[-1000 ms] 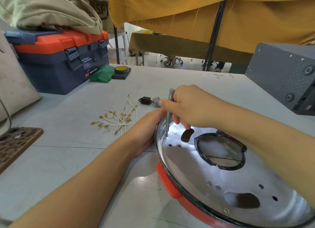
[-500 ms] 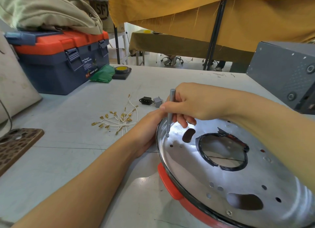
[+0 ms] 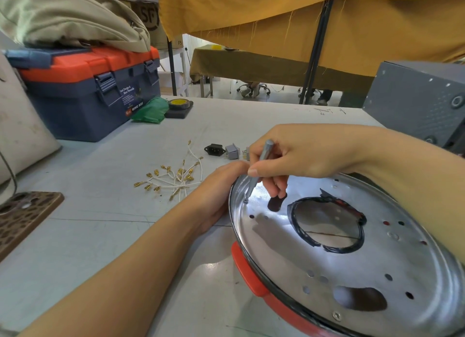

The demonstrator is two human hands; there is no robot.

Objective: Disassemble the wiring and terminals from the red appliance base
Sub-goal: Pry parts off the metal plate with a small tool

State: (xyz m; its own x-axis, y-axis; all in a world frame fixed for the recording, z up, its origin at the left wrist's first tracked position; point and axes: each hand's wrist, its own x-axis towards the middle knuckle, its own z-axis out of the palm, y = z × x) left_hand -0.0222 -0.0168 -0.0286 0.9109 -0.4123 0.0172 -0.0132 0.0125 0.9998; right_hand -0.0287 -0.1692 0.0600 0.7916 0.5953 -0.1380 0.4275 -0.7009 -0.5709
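The red appliance base (image 3: pixel 247 271) lies at the lower right, covered by a shiny round metal plate (image 3: pixel 327 268) with holes and a large black-rimmed opening. My right hand (image 3: pixel 299 157) grips a slim grey screwdriver (image 3: pixel 259 166), tilted, with its tip on a screw (image 3: pixel 245 200) near the plate's left rim. My left hand (image 3: pixel 216 190) rests against that left rim, fingers wrapped over the edge. A bundle of white wires with brass terminals (image 3: pixel 173 179) lies loose on the table to the left. A black power socket (image 3: pixel 214 149) and a grey switch (image 3: pixel 232 150) sit beyond it.
A blue and orange toolbox (image 3: pixel 88 89) with a beige bag on top stands at the back left. Green cloth (image 3: pixel 151 110) and a tape roll (image 3: pixel 179 104) lie beside it. A grey metal box (image 3: pixel 417 105) stands at the right. A brown patterned object (image 3: pixel 22 215) lies at the left edge.
My right hand has shifted slightly and the screwdriver leans further to the right at its top, its tip staying on the same screw. My left hand has stayed on the rim.
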